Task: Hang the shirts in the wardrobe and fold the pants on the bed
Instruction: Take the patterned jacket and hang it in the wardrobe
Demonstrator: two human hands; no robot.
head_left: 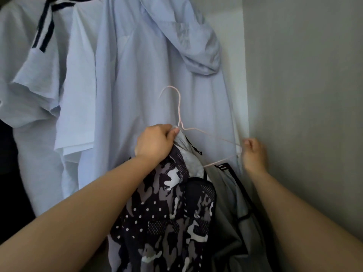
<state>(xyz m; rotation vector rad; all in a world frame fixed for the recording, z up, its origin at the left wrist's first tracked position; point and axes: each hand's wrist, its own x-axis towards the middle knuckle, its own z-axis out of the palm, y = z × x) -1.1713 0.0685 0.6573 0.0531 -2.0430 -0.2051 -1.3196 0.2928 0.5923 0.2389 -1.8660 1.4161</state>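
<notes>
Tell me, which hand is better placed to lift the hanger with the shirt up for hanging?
Probably the left hand: it grips the camouflage shirt right under the hook of the pink hanger, near the middle. The right hand only pinches the hanger's far end.

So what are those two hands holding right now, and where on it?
The left hand grips the camouflage shirt at its top; the right hand pinches the pink hanger at its right tip.

No legible text, label, brand or number is showing. A faint grey print is appearing on the hood of the pale blue garment, too blurred to read.
</notes>
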